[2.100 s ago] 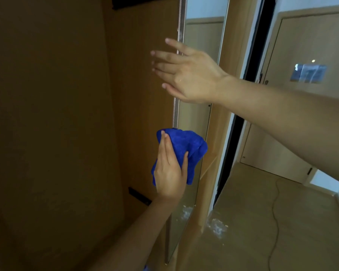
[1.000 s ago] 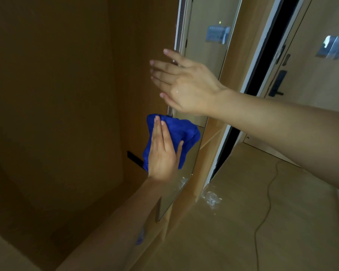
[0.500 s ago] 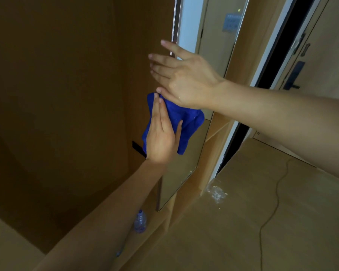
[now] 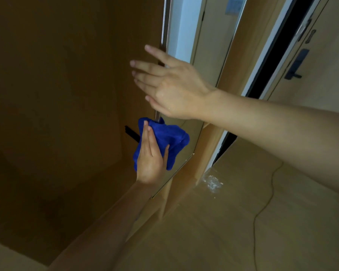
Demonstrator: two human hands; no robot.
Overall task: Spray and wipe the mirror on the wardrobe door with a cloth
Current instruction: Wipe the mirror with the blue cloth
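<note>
We press the blue cloth (image 4: 164,139) flat against the mirror (image 4: 186,122) with our left hand (image 4: 150,159). The fingers lie straight on the cloth, the thumb is spread to the right, and nothing is curled round the fabric. The cloth sits against the lower part of the mirror, beside its left edge, with folds hanging loose past the palm toward the mirror's bottom edge.

Our right hand (image 4: 170,89) is held flat with straight, slightly spread fingers at the mirror's left edge, above the cloth. It holds nothing. We judge that it steadies the wardrobe door (image 4: 233,61), but we cannot tell whether the palm touches the glass or the frame.

The step in hand is wiping; no spray bottle is in view.

Risks from here:
- The cloth is held by pressure alone. If that pressure eases during a stroke, the cloth may slide off the glass and drop.
- The cloth lies at the mirror's left edge. A stroke carried further left would leave the glass and run onto the wooden panel.
- If the bare right palm rests on the glass, it may leave prints on a wiped area.
- Uneven pressure may swing the door if the right hand lets go.

A white patch (image 4: 211,183) and a thin cable (image 4: 262,208) lie on the floor (image 4: 233,231) near the door's lower corner.
</note>
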